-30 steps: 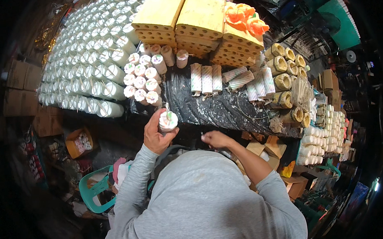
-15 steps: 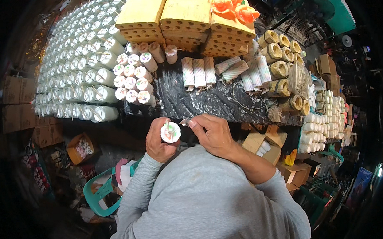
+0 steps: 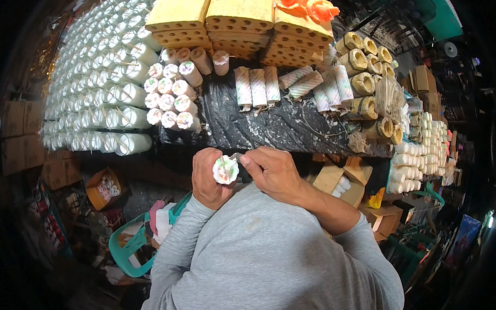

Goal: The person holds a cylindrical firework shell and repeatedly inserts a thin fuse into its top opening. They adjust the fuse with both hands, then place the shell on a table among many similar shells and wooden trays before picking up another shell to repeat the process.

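My left hand is wrapped round a white candle, whose scalloped top with green and pink tints points up at me; a wick shows at its centre. My right hand pinches a small metal blade between thumb and fingers. The blade's tip meets the candle's upper right rim. Beyond my hands, a cluster of similar candles with frilled tops stands on a black-covered table. Several striped candles lie to the right of them.
Rows of white cylindrical candles fill the table's left. Yellow blocks with holes are stacked at the back, orange flowers on top. Bamboo tubes are piled at right. A green chair and an open carton stand below the table.
The candle has moved slightly right and tilted in my left hand. The blade, which was just apart from the rim, now touches it.
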Tool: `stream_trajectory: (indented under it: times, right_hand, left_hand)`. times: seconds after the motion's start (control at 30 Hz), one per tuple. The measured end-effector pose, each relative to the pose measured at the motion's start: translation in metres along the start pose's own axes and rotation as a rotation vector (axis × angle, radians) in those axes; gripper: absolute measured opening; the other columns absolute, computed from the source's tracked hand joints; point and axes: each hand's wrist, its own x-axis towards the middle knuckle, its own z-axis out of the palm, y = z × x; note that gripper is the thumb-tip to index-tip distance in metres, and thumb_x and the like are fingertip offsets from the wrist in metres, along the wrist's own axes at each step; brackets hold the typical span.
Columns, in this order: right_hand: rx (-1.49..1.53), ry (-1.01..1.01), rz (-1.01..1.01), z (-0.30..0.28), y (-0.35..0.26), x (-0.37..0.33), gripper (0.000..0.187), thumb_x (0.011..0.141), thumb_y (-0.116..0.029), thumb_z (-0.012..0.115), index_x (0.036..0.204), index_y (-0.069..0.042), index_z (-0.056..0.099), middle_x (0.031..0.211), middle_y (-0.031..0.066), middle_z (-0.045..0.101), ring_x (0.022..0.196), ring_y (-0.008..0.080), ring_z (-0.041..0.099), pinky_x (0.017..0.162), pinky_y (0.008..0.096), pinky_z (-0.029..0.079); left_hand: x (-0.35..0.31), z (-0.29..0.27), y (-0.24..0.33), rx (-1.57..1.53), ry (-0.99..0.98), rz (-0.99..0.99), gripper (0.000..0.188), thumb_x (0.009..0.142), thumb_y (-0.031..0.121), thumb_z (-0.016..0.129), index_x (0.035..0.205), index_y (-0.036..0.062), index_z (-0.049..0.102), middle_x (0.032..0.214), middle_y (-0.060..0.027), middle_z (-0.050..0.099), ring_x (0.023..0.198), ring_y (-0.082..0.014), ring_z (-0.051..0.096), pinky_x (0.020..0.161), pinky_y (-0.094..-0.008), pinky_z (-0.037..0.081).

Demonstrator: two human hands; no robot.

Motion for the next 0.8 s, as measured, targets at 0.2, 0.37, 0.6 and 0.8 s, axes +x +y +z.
stream_trajectory:
  times: [0.2,0.37,0.6,0.8]
  right_hand:
    - [-0.019,-0.003,-0.028,0.006,-0.006,0.001,0.015,0.105,-0.016,0.074,0.098,-0.002,0.074,0.082,0.0135,0.07,0.072,0.0335,0.069,0.066,0.0434,0.055]
    - [-0.047,0.072,-0.059,0.003,-0.008,0.004,0.02,0.105,-0.02,0.072,0.093,-0.004,0.071,0.08,0.0121,0.067,0.073,0.0333,0.067,0.065,0.045,0.055]
    - [0.046,-0.078,-0.011,0.007,-0.009,0.004,0.021,0.107,-0.02,0.072,0.101,0.0,0.075,0.085,0.0151,0.072,0.072,0.0333,0.07,0.067,0.0427,0.056]
    - [0.252,-0.138,0.12,0.017,-0.003,0.01,0.03,0.11,-0.023,0.067,0.093,0.001,0.074,0.078,0.017,0.069,0.064,0.0337,0.066,0.061,0.0428,0.052]
  left_hand:
    - [0.005,0.002,-0.001,0.066,0.084,0.072,0.071,0.074,0.002,0.085,0.137,-0.0048,0.053,0.121,-0.0255,0.062,0.106,-0.0448,0.064,0.094,-0.0562,0.052]
    - [0.005,-0.002,0.0,0.101,0.099,0.111,0.072,0.078,0.006,0.084,0.14,-0.004,0.05,0.123,-0.0241,0.061,0.108,-0.0432,0.064,0.097,-0.0584,0.051]
    - [0.01,-0.002,-0.005,0.213,0.143,0.173,0.066,0.084,0.011,0.083,0.14,-0.0023,0.05,0.125,-0.0222,0.06,0.111,-0.0408,0.064,0.099,-0.0603,0.049]
    - [0.011,0.002,-0.012,0.36,0.193,0.196,0.058,0.091,0.012,0.078,0.139,-0.0028,0.051,0.128,-0.023,0.061,0.114,-0.0411,0.064,0.101,-0.0626,0.047]
